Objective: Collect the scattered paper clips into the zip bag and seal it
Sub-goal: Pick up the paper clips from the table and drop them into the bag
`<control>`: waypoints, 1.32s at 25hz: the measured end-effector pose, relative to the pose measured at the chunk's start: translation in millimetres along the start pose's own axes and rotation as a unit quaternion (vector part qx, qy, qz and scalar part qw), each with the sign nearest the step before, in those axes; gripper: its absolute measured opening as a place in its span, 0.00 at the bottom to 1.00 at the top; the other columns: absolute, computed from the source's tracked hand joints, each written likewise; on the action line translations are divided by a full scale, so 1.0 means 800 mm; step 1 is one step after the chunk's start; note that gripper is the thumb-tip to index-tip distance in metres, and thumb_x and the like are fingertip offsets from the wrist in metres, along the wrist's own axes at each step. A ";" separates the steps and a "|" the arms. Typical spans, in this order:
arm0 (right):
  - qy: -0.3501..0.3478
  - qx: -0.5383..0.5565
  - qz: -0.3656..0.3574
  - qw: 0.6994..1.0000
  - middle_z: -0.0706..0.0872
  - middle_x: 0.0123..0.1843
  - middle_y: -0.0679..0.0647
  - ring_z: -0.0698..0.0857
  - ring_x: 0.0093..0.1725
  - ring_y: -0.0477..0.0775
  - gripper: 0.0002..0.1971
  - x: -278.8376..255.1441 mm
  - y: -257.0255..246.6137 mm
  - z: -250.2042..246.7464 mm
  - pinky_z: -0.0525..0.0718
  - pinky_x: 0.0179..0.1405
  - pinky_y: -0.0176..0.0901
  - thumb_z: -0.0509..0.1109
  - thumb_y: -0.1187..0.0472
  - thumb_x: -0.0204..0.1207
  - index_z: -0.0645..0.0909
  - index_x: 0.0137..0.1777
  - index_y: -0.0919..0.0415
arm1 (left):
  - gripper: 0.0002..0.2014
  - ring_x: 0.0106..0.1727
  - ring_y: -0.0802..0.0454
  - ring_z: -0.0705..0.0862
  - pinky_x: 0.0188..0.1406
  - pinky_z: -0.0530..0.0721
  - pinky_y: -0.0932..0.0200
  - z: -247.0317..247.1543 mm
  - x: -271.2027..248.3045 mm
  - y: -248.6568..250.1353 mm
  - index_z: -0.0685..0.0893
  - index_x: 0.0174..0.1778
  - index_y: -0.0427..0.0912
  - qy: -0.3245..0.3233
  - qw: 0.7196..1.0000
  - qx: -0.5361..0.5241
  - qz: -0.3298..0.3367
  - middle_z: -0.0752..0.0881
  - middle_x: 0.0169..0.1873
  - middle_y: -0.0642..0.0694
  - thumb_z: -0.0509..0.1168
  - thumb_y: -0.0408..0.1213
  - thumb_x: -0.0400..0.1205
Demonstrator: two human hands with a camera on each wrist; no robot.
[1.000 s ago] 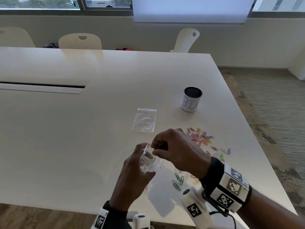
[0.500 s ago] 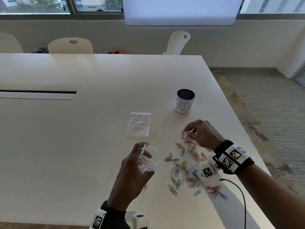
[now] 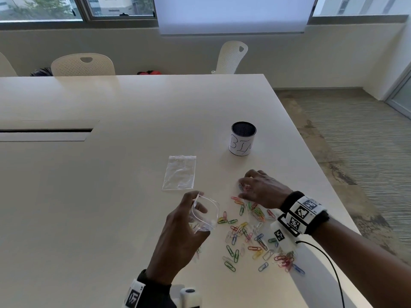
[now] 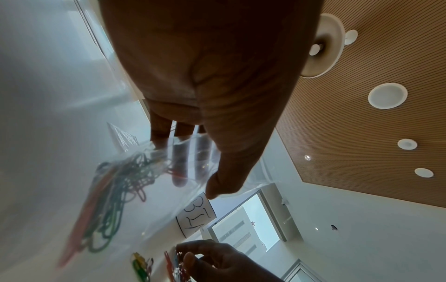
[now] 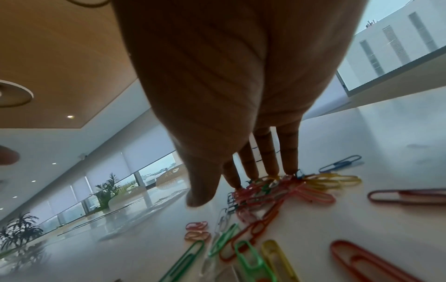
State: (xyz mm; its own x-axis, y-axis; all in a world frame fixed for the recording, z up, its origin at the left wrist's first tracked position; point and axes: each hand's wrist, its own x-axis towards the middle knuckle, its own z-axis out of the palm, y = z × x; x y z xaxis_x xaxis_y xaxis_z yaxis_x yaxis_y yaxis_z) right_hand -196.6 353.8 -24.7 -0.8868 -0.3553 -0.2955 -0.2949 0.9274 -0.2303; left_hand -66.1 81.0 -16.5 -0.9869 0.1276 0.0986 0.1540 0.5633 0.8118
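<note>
My left hand [image 3: 195,205] grips a clear zip bag [image 3: 206,216] a little above the table, its mouth held open toward the right. Several coloured clips lie inside the bag [image 4: 115,190], with the thumb and fingers [image 4: 178,171] pinching its upper wall. Many coloured paper clips [image 3: 246,236] are scattered on the white table [image 3: 111,196] to the right of the bag. At the far end of that scatter my right hand [image 3: 246,185] reaches down. Its straight fingertips [image 5: 272,169] rest on a clump of clips [image 5: 277,190], with the thumb held apart.
A second, flat zip bag [image 3: 180,173] lies beyond the left hand. A white cup marked BIN [image 3: 242,138] stands behind the clips. The table's right edge runs close past the clips. A cable slot [image 3: 44,131] is at the left, and chairs [image 3: 82,64] stand at the far side.
My right hand left the bag's mouth, moved right and away to the far end of the scattered clips, and came down onto them. The left hand kept the bag open in place.
</note>
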 end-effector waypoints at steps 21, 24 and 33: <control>0.094 0.220 0.012 0.971 0.95 0.45 0.51 0.94 0.42 0.46 0.06 -0.007 0.009 -0.012 0.94 0.50 0.41 0.84 0.64 0.73 0.94 0.49 0.59 | 0.36 0.53 0.59 0.90 0.48 0.94 0.54 0.004 0.035 -0.003 0.72 0.74 0.63 -0.014 1.000 -0.001 0.000 0.87 0.53 0.61 0.82 0.38 0.75; 0.091 0.373 0.020 0.923 0.96 0.42 0.56 0.96 0.44 0.53 0.07 -0.025 -0.010 -0.037 0.95 0.51 0.45 0.84 0.67 0.72 0.94 0.49 0.64 | 0.36 0.54 0.60 0.90 0.48 0.94 0.54 0.006 0.038 -0.003 0.72 0.75 0.62 -0.016 1.000 0.000 0.004 0.87 0.54 0.60 0.82 0.40 0.75; 0.095 0.484 -0.054 0.868 0.97 0.47 0.55 0.96 0.48 0.52 0.10 -0.068 -0.103 -0.072 0.94 0.55 0.45 0.83 0.66 0.73 0.93 0.54 0.63 | 0.34 0.53 0.60 0.89 0.48 0.93 0.55 0.013 0.042 -0.003 0.72 0.72 0.63 -0.015 1.000 -0.001 0.011 0.87 0.53 0.61 0.82 0.43 0.76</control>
State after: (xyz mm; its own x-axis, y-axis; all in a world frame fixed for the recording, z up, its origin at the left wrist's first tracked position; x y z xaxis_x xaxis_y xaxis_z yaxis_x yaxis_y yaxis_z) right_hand -144.7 303.0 63.8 -0.9424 -0.3232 -0.0861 -0.0250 0.3247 -0.9455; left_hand -99.0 92.7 -21.3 -0.9814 0.1646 0.0985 0.1751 0.5589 0.8106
